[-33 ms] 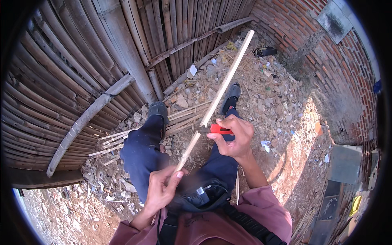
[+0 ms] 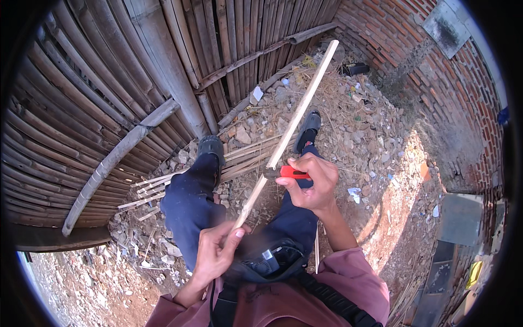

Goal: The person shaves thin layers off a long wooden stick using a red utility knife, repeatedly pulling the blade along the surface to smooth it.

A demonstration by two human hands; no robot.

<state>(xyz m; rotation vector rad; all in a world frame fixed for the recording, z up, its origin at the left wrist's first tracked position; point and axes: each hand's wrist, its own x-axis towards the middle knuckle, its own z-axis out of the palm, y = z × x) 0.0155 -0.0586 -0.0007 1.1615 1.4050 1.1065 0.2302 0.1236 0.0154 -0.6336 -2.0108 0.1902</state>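
A long pale bamboo strip [image 2: 305,103] slants up and away from my lap, over the rubble. My left hand [image 2: 218,249] is closed around its near end, thumb on top. My right hand [image 2: 316,182] grips a red utility knife [image 2: 293,173] between thumb and fingers. The knife's dark front end lies across the strip at about its middle, hiding a short stretch of it. How deep the blade sits in the strip cannot be made out.
More strips [image 2: 245,161] lie on the ground beyond my left knee. A bamboo wall [image 2: 109,71] rises at the left, a brick wall [image 2: 392,32] at the right. A black box-like object [image 2: 355,69] sits near the far corner. Grey panels [image 2: 460,218] stand at the right.
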